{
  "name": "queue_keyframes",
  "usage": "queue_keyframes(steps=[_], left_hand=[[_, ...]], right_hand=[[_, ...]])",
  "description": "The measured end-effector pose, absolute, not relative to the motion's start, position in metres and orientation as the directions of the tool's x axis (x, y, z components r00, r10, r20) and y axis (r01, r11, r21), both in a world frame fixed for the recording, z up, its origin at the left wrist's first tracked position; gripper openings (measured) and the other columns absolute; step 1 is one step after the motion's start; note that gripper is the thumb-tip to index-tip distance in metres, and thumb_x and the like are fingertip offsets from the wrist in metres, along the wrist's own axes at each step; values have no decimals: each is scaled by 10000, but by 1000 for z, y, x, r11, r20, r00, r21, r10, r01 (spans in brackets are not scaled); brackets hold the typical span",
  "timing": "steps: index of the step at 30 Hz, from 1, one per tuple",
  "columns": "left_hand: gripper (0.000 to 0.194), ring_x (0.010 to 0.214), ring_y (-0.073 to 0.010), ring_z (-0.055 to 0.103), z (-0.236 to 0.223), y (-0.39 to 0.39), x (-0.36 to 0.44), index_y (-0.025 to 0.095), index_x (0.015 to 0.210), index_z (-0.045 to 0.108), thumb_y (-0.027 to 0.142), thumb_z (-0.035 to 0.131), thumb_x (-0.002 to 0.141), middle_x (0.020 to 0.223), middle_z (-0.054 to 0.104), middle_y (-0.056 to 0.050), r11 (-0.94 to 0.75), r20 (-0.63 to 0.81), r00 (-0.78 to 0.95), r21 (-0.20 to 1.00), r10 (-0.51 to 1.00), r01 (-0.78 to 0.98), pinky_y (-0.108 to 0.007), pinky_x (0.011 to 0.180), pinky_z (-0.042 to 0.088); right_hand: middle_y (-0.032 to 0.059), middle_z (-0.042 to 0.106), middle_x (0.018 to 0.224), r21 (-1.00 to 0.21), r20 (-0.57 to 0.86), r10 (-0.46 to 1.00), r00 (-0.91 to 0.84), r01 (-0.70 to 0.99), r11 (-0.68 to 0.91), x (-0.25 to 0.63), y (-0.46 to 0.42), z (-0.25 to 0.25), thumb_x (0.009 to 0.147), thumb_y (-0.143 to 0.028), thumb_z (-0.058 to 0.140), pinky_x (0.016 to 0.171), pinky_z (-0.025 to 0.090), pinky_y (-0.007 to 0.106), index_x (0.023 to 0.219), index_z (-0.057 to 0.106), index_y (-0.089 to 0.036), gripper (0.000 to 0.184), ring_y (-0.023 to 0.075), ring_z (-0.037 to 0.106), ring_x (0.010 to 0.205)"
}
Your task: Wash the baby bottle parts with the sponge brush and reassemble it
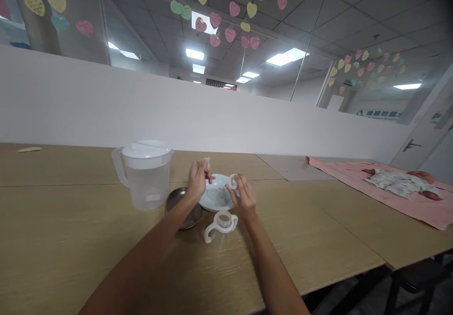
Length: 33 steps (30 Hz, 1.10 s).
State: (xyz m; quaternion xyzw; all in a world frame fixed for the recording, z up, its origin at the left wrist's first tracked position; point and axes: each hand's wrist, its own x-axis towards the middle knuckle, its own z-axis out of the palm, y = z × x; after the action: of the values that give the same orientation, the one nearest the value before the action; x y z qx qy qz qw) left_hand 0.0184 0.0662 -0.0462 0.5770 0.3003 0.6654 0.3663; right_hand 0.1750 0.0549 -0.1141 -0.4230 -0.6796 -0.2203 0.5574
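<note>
Above the white bowl [205,204], my left hand [197,179] is closed on a pale, translucent bottle nipple [207,163]. My right hand [245,198] pinches a white ring-shaped bottle collar [232,182] over the bowl's right side. Clear liquid seems to lie in the bowl, with a clear shape in it that I cannot make out. In front of the bowl, a clear baby bottle [223,220] stands upright and uncapped, with a white two-handled holder [208,234] around its neck. A round metal tray [182,226] is partly hidden behind my left forearm.
A lidded plastic pitcher [148,183] containing clear liquid stands left of the tray. On the right, a baby doll [399,183] in patterned clothing lies on a pink cloth [348,183]. A white partition [88,102] runs behind the table, and a dark stool [421,277] stands at lower right.
</note>
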Motion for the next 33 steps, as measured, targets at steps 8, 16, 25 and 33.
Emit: queue_keyframes(steps=[8,16,25,33], left_hand=[[345,820,-227,646,-42,65,-15,171,876,608,455,415,851,805,700,-88,-441,351,326,327,878,836,-304,706,455],[333,918,-279,630,-55,73,-14,125,1049,631,294,545,775,984,678,-169,-381,266,345,95,900,920,-325,758,436],[389,809,-265,614,37,36,-113,182,887,653,368,312,885,817,681,-85,-57,712,-241,366,659,929,-323,701,426],[352,913,-358,573,-2,74,-178,143,1011,556,406,382,854,900,642,-164,35,605,-555,658,570,753,-464,783,420]], right_hand=[[102,654,894,-304,910,395,128,853,424,195,70,-116,756,-486,590,821,416,382,985,568,-155,403,225,569,843],[49,658,766,-276,619,785,-34,926,258,185,73,-123,676,-307,637,781,303,314,842,640,-189,204,209,560,805],[47,670,758,-218,529,839,-128,935,279,184,75,-133,695,-208,570,738,246,302,799,664,-188,142,219,544,846],[23,676,763,-180,668,719,-193,895,408,188,77,-143,749,-226,516,709,249,300,708,647,-197,141,196,533,797]])
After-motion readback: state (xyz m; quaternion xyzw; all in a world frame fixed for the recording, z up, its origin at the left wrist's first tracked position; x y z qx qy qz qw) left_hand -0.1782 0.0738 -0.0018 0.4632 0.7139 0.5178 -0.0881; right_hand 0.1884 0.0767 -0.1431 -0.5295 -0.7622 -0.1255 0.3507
